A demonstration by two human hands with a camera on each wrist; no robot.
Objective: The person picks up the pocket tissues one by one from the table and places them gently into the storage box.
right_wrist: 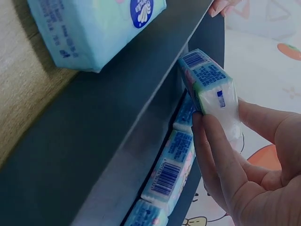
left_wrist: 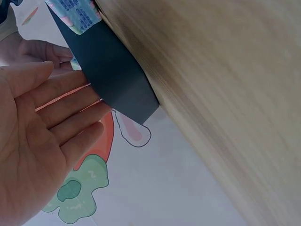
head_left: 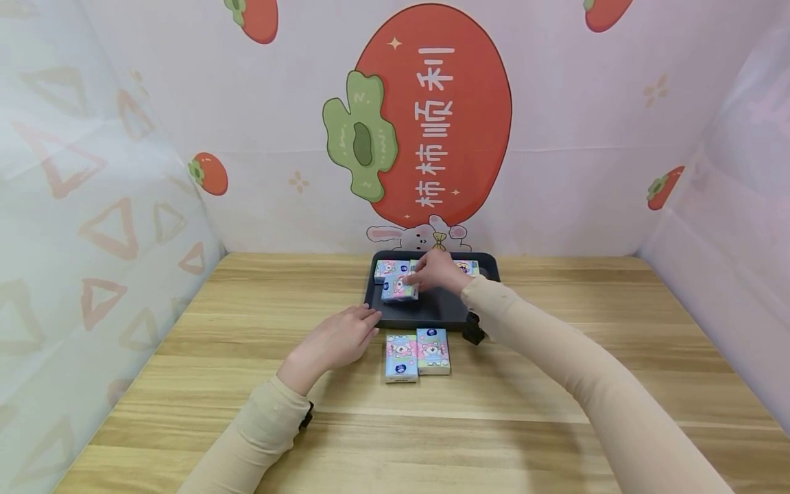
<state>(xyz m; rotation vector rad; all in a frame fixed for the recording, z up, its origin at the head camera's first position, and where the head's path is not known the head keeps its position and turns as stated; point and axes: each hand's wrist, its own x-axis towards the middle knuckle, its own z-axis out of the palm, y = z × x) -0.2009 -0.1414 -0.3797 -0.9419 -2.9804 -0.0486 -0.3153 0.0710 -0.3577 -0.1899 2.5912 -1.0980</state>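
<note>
My right hand (head_left: 438, 269) pinches a small blue-and-pink tissue pack (head_left: 398, 289) by one end, over the left part of the black tray (head_left: 432, 312). In the right wrist view, thumb and fingers grip the white end of this pack, which is tilted above the tray. Along the tray's far side lies a row of similar packs (right_wrist: 169, 172), partly hidden by the hand in the head view. My left hand (head_left: 339, 336) has its fingers straight, fingertips right at the tray's near left corner; the left wrist view shows its open palm.
Two more tissue packs (head_left: 401, 360) lie side by side on the wooden table (head_left: 247, 329), just in front of the tray. A white printed backdrop (head_left: 278, 123) rises behind the table, with printed sheets on both sides.
</note>
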